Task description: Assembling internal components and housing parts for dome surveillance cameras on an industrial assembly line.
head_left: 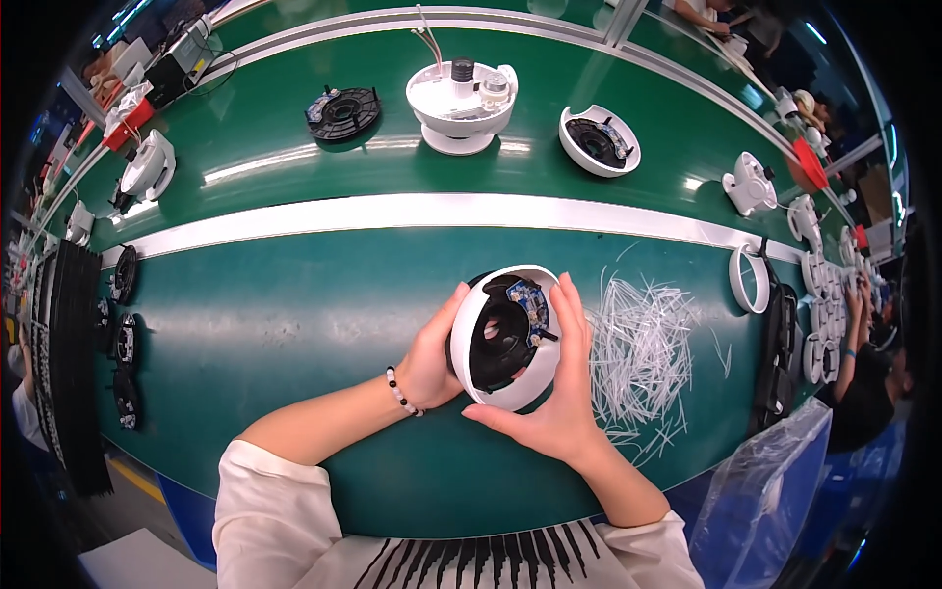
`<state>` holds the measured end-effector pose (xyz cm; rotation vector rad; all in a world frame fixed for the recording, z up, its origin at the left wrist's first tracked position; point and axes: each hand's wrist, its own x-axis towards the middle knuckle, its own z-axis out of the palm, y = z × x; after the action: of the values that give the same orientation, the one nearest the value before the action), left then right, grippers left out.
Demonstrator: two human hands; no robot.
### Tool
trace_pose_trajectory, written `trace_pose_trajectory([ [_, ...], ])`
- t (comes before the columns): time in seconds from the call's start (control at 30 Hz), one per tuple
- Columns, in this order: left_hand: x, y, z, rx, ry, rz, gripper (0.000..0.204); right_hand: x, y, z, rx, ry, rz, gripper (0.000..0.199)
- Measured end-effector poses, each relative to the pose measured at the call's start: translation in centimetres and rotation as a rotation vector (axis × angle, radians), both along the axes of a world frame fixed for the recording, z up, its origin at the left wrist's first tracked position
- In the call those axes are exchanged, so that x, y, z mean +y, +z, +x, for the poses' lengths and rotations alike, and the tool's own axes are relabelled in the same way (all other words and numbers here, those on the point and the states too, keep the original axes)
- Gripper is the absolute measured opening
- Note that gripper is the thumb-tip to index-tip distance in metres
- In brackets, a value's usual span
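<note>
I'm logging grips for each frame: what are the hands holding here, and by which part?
Both hold one white dome housing by its rim: left hand on its left edge, right hand around its right and lower edge.

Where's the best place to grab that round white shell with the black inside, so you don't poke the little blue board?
Probably by its smooth white outer rim, coming in from both sides. The white shell is round and tilted open-side up, with the blue board near the top edge inside. The left hand cups the left side, and the right hand wraps the right and bottom, fingers outside.

Glossy white plastic dome housing [505, 339] with matt black insert, over a smooth, faintly sheened green mat [294, 324].
</note>
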<state>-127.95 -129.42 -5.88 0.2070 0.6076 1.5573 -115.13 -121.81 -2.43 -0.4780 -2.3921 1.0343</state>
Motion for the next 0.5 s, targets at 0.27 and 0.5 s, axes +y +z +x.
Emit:
trace_pose_trajectory([
  [0.27,-0.7,0.1,-1.6,-0.143,-0.077,0.024,0.084,-0.9,-0.2,-1.0,-0.101,0.011,0.078,0.106],
  [0.5,-1.0,-0.2,-2.0,-0.173,-0.099,0.04,0.067,-0.9,0.1,-1.8,-0.133,0.02,0.178,0.114],
])
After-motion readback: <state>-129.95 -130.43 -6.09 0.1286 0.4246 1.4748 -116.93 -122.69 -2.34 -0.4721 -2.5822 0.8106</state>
